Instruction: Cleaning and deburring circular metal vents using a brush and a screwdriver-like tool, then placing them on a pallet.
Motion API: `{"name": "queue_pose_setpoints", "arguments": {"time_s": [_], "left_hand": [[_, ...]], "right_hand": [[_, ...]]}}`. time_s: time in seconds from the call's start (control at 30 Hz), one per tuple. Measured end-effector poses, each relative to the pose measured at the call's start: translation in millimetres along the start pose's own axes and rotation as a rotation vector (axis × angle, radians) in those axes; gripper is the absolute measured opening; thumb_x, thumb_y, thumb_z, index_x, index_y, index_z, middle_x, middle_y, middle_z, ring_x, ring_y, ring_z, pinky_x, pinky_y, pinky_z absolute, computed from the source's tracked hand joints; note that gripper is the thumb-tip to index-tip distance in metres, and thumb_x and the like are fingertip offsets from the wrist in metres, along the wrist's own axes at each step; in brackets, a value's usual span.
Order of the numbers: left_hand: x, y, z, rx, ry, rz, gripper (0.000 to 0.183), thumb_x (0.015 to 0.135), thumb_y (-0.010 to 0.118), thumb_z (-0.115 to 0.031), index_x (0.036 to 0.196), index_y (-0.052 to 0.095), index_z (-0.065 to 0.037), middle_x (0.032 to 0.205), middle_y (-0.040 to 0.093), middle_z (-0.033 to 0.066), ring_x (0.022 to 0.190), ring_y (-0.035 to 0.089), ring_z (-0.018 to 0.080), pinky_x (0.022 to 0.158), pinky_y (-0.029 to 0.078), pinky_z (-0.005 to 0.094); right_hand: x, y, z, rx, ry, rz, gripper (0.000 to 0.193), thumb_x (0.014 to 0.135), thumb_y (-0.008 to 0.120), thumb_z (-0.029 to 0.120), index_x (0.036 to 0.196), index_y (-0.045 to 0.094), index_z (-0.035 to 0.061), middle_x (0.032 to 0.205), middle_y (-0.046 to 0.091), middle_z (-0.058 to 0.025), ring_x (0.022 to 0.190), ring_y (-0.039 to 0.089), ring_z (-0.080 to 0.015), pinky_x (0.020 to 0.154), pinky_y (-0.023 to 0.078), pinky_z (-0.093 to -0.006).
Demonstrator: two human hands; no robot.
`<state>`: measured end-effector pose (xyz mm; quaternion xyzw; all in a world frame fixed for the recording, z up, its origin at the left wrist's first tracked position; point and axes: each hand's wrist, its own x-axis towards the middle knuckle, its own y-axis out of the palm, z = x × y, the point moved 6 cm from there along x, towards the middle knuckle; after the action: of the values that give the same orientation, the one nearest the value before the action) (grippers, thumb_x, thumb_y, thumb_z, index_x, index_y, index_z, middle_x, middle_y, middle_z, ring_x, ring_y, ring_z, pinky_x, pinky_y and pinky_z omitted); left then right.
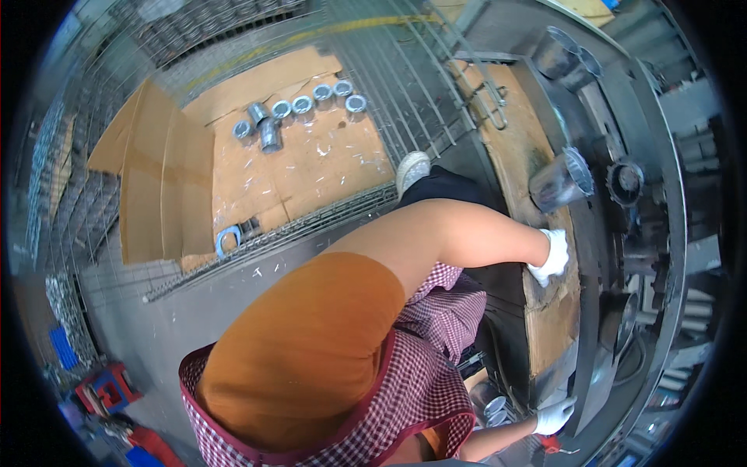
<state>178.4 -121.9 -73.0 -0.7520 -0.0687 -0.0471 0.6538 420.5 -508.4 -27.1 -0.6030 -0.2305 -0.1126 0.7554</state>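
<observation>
My left hand (552, 258), in a white glove, rests on the cardboard-covered ledge (554, 315) of the bench, fingers pointing down against it, and nothing shows in it. Beyond it on the same ledge a grey metal cup with a toothed rim (562, 181) lies tilted. Lower down, my right hand (554, 417), also gloved in white, reaches to the edge of a metal part of the bench. Its fingers are stretched out; their tips are hard to make out. Close by are shiny metal cups (489, 401) beside my apron and a small red-handled object (550, 444).
A wire cage (311, 222) lined with cardboard stands at the left, holding several metal cups (302, 107) and a blue ring-shaped object (226, 240). More dark toothed cups (626, 183) stand along the right. Red and blue items (109, 389) lie at the lower left.
</observation>
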Motion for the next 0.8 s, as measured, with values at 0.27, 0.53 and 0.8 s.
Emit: {"name": "queue_pose_setpoints", "arguments": {"time_s": [0.27, 0.53, 0.8], "left_hand": [[-33.9, -14.2, 20.2, 0.004, -0.04, -0.008, 0.038, 0.084, 0.057, -0.045, 0.096, 0.07, -0.011, 0.091, 0.067, 0.0121, 0.088, 0.065, 0.0299, 0.073, 0.049, 0.044], [-4.0, -26.4, -4.6, 0.081, 0.001, -0.009, 0.039, 0.087, 0.056, -0.045, 0.094, 0.066, -0.008, 0.092, 0.063, 0.0145, 0.089, 0.061, 0.0307, 0.076, 0.045, 0.0451], [-10.7, -54.8, -23.0, 0.049, 0.127, -0.649, 0.029, 0.082, 0.069, -0.026, 0.105, 0.059, -0.013, 0.107, 0.059, 0.01, 0.096, 0.055, 0.0302, 0.08, 0.042, 0.0436]], "right_hand": [[-9.8, 41.4, 18.7, 0.049, -0.141, -0.208, 0.04, 0.086, 0.059, 0.044, 0.099, 0.072, 0.0085, 0.089, 0.071, -0.0152, 0.076, 0.066, -0.0332, 0.07, 0.052, -0.0425], [-38.3, -25.0, 47.7, 0.057, -0.149, -0.262, 0.024, 0.081, 0.06, 0.032, 0.077, 0.069, 0.011, 0.074, 0.065, -0.0159, 0.071, 0.064, -0.0369, 0.065, 0.05, -0.0452], [-38.9, -27.9, 50.4, 0.07, -0.172, -0.324, 0.03, 0.083, 0.06, 0.036, 0.064, 0.064, 0.0134, 0.062, 0.063, -0.0121, 0.059, 0.063, -0.032, 0.056, 0.049, -0.0432]]}}
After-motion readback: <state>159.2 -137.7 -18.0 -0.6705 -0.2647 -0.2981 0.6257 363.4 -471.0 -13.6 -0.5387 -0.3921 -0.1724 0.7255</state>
